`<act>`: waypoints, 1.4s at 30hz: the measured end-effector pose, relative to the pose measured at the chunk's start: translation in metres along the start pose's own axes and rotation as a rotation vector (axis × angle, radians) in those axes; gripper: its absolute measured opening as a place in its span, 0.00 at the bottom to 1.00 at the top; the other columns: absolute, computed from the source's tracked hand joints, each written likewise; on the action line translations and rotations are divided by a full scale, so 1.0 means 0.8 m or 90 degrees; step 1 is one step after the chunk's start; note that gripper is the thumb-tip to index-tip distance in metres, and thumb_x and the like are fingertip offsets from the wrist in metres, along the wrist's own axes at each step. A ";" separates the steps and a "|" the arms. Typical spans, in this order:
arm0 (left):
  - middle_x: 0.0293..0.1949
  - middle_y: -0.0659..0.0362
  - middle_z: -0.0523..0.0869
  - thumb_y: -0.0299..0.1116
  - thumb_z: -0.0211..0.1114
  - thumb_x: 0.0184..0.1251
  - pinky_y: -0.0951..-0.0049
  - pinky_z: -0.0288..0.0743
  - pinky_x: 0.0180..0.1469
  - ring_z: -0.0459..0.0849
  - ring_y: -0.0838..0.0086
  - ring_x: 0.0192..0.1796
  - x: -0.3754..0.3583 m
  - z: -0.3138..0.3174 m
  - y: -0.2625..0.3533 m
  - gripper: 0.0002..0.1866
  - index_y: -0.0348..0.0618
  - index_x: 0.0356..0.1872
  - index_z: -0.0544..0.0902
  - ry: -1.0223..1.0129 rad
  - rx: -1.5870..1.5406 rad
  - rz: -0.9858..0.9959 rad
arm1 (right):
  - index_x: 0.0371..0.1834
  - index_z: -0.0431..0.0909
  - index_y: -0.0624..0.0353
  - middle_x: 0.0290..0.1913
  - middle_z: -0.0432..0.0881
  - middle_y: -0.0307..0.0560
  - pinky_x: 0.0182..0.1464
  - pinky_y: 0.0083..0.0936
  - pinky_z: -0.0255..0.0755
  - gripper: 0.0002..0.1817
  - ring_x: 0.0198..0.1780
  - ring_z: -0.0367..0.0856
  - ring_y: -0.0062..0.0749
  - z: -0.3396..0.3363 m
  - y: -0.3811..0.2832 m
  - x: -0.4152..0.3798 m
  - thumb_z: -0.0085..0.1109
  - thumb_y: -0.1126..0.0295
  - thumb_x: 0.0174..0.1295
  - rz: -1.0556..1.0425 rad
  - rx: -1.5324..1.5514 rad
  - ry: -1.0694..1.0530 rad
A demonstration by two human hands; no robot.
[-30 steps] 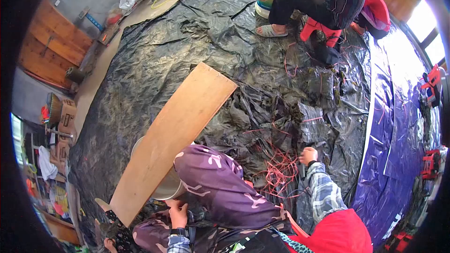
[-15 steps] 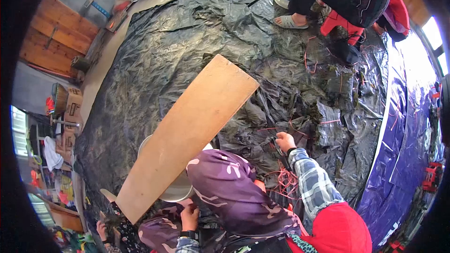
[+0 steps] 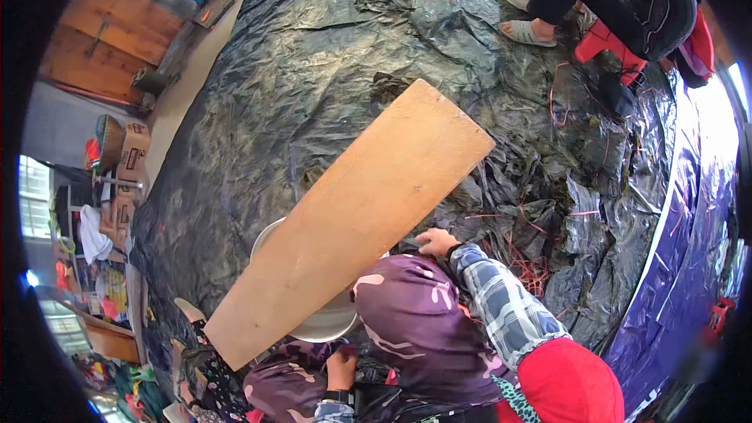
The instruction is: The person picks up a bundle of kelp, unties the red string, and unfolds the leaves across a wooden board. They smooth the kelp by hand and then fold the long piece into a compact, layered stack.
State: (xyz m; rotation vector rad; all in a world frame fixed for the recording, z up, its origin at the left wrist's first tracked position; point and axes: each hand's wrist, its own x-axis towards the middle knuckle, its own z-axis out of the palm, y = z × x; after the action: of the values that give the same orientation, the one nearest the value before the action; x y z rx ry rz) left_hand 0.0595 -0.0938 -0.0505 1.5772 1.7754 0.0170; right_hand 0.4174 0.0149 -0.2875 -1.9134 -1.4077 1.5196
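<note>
A long wooden board lies slantwise across a white bucket in front of me. My right hand is just beside the board's right edge, above my camouflage-patterned knee. Its fingers are drawn together, and anything in them is too small or hidden to name. Low down between my legs, my left hand is below the bucket with its fingers curled in. What it may hold is hidden. Dark crumpled plastic sheeting covers the floor around the bucket.
Red string lies tangled right of my sleeve. At the top right another person sits on a red stool by a bucket topped with a board. Someone in a dark patterned garment is at the lower left. Purple sheeting runs along the right.
My right hand has moved left, away from the red string and towards the board's edge. The view has shifted, so the board and bucket appear further right.
</note>
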 end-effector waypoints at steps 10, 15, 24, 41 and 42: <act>0.32 0.47 0.87 0.34 0.64 0.61 0.67 0.78 0.40 0.88 0.63 0.35 -0.003 0.009 -0.030 0.12 0.36 0.41 0.85 -0.005 -0.077 -0.020 | 0.32 0.86 0.63 0.29 0.84 0.41 0.38 0.19 0.71 0.11 0.32 0.78 0.23 -0.091 0.002 -0.052 0.58 0.80 0.44 0.031 0.454 0.362; 0.32 0.47 0.87 0.34 0.64 0.61 0.65 0.78 0.41 0.88 0.61 0.37 -0.002 0.016 -0.029 0.12 0.36 0.39 0.85 0.014 -0.083 0.013 | 0.34 0.83 0.65 0.34 0.83 0.42 0.44 0.24 0.73 0.13 0.36 0.79 0.29 -0.224 -0.020 -0.099 0.51 0.83 0.46 -0.051 0.612 0.473; 0.34 0.47 0.87 0.33 0.65 0.60 0.69 0.77 0.44 0.87 0.64 0.38 -0.014 0.011 -0.034 0.13 0.35 0.42 0.84 0.054 -0.273 0.019 | 0.46 0.82 0.66 0.40 0.84 0.46 0.46 0.25 0.75 0.19 0.38 0.81 0.30 -0.442 -0.150 -0.143 0.50 0.83 0.50 -0.206 0.447 0.632; 0.32 0.49 0.87 0.33 0.65 0.60 0.69 0.77 0.41 0.85 0.66 0.35 -0.013 -0.006 -0.048 0.13 0.33 0.40 0.83 0.143 -0.330 0.038 | 0.64 0.70 0.68 0.63 0.75 0.53 0.67 0.26 0.62 0.32 0.64 0.72 0.34 -0.499 -0.588 -0.117 0.57 0.81 0.49 -0.619 0.044 0.610; 0.31 0.51 0.86 0.33 0.65 0.61 0.71 0.76 0.40 0.84 0.69 0.34 -0.010 -0.006 -0.051 0.13 0.32 0.41 0.83 0.134 -0.323 0.040 | 0.64 0.70 0.67 0.64 0.74 0.53 0.67 0.25 0.61 0.33 0.65 0.71 0.34 -0.507 -0.617 -0.108 0.58 0.81 0.49 -0.662 0.056 0.587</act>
State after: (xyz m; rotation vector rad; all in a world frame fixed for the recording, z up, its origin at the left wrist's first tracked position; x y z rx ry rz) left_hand 0.0221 -0.1088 -0.0623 1.2885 1.7001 0.6342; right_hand 0.5333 0.2972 0.2807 -1.1469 -1.4038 0.1539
